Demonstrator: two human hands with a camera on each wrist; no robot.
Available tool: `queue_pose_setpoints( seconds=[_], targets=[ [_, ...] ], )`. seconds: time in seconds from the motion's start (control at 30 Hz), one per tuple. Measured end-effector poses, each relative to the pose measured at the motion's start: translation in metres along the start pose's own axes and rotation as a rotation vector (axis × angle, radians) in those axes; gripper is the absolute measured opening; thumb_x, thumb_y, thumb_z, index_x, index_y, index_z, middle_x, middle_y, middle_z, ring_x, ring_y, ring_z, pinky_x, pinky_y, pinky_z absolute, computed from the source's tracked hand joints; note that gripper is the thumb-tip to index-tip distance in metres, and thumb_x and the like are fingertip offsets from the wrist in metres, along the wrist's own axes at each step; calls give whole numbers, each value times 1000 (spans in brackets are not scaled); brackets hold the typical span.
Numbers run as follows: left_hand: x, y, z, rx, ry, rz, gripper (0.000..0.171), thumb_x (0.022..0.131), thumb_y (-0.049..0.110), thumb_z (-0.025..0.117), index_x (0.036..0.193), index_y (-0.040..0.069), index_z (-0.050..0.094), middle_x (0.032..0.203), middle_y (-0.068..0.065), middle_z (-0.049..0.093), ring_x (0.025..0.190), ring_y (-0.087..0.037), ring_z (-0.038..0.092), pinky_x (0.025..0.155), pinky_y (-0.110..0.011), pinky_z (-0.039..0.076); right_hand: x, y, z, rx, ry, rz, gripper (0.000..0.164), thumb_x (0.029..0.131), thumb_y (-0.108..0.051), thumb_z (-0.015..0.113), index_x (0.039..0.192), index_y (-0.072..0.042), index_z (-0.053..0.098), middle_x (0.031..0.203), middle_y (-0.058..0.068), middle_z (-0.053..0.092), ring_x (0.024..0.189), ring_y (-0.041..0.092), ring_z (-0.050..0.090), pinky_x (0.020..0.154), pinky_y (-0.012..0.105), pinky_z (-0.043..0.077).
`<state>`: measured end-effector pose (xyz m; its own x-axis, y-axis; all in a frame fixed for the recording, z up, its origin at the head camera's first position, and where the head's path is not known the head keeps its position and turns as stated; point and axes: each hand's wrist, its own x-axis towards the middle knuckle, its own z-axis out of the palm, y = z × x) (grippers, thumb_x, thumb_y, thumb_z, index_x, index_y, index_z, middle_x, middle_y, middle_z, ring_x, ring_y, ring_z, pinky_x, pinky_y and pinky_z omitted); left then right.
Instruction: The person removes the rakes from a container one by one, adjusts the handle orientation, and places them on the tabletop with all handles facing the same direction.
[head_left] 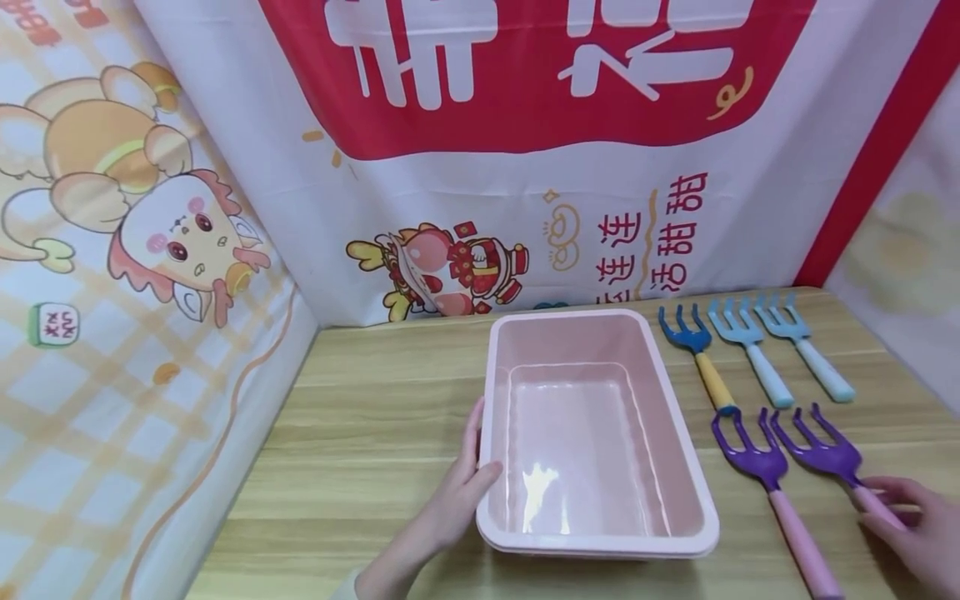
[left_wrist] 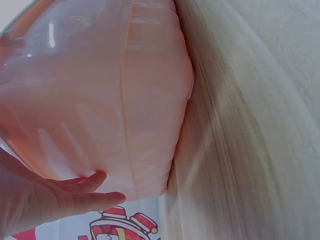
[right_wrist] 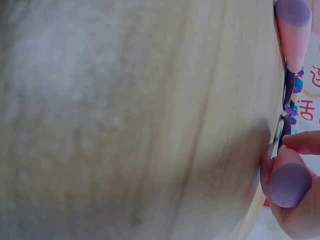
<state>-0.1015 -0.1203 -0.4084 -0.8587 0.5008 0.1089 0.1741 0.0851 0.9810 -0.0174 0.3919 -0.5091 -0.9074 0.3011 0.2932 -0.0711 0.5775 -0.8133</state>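
A pink plastic basin (head_left: 600, 546) sits on the wooden table. My left hand (head_left: 457, 492) holds its left side, thumb over the rim and fingers against the outer wall; the left wrist view shows these fingers (left_wrist: 90, 192) on the wall. At the right, my right hand (head_left: 918, 529) grips the pink handle of a purple garden hand fork (head_left: 828, 457). The right wrist view shows thumb and fingers around that handle (right_wrist: 290, 182). Just left of it lies a second purple hand fork (head_left: 757, 462), also pink-handled.
Behind the purple forks lie a blue hand fork with a yellow handle (head_left: 712, 379) and two light blue hand forks, one in the middle (head_left: 765, 367) and one farther right (head_left: 821, 367). Printed cloth (head_left: 450, 192) hangs behind the table (head_left: 360, 433) and along its sides.
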Motion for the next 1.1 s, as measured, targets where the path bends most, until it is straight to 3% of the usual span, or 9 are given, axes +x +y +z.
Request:
queue_pose_setpoints(
  seconds=[0.1, 0.23, 0.33, 0.5, 0.6, 0.67, 0.77, 0.87, 1.1],
  targets=[
    [-1, 0, 0, -7, 0, -9, 77, 97, 3, 39, 156, 27, -4, 155, -26, 16, 122, -47, 44, 93, -54, 49, 0, 0, 1, -66, -19, 21, 62, 76, 14, 70, 91, -45, 58, 77, -35, 49, 60, -11, 51, 51, 6, 40],
    [0, 0, 0, -7, -5, -10, 76, 98, 3, 39, 156, 27, -4, 156, -26, 15, 124, -46, 43, 94, -52, 49, 1, 3, 3, -171, -27, 88, 28, 81, 4, 71, 92, -20, 63, 77, -36, 46, 61, -10, 49, 51, 9, 41],
    [1, -1, 1, 4, -6, -7, 77, 98, 3, 39, 156, 26, -5, 157, -24, 11, 128, -45, 39, 99, -53, 45, 2, 3, 4, -226, -26, 146, 12, 86, -6, 69, 95, -3, 61, 75, -33, 46, 61, -9, 48, 51, 12, 41],
    [1, -2, 1, -3, -3, -3, 77, 97, 3, 39, 156, 26, -5, 157, -23, 12, 127, -45, 40, 99, -54, 45, 8, -8, 4, -319, -70, 194, 30, 92, -18, 65, 107, 7, 58, 79, 0, 62, 63, -14, 41, 52, 15, 36],
    [2, -1, 1, -11, -2, -3, 77, 97, 3, 39, 156, 27, -4, 156, -25, 15, 124, -46, 43, 96, -53, 47, 13, -13, 4, -375, -99, 189, 36, 93, -22, 64, 110, 9, 57, 88, 22, 63, 65, -16, 38, 54, 18, 34],
    [2, -1, 1, -11, -3, -4, 77, 97, 3, 39, 156, 27, -4, 156, -25, 15, 124, -46, 43, 96, -53, 48, 15, -14, 4, -400, -119, 209, 39, 94, -26, 63, 111, 9, 57, 91, 25, 62, 66, -8, 46, 56, 22, 35],
    [2, -1, 1, -6, 0, -8, 77, 97, 3, 39, 156, 26, -5, 156, -26, 15, 124, -46, 44, 95, -54, 48, 17, -13, 4, -432, -150, 250, 46, 94, -31, 63, 112, 10, 55, 93, 26, 61, 71, 18, 60, 59, 30, 40],
    [2, 0, 1, -5, 5, -11, 77, 97, 2, 39, 156, 26, -4, 156, -25, 16, 123, -46, 44, 95, -54, 48, 19, -11, 4, -454, -178, 289, 53, 93, -37, 63, 114, 11, 53, 93, 28, 60, 81, 41, 60, 62, 41, 43],
    [0, -1, 0, 4, 15, -16, 76, 98, 4, 39, 156, 25, -4, 155, -25, 17, 124, -44, 43, 97, -50, 47, 21, -13, 7, -458, -196, 314, 57, 91, -39, 66, 115, 12, 53, 95, 30, 60, 84, 45, 59, 67, 49, 45]
  ],
)
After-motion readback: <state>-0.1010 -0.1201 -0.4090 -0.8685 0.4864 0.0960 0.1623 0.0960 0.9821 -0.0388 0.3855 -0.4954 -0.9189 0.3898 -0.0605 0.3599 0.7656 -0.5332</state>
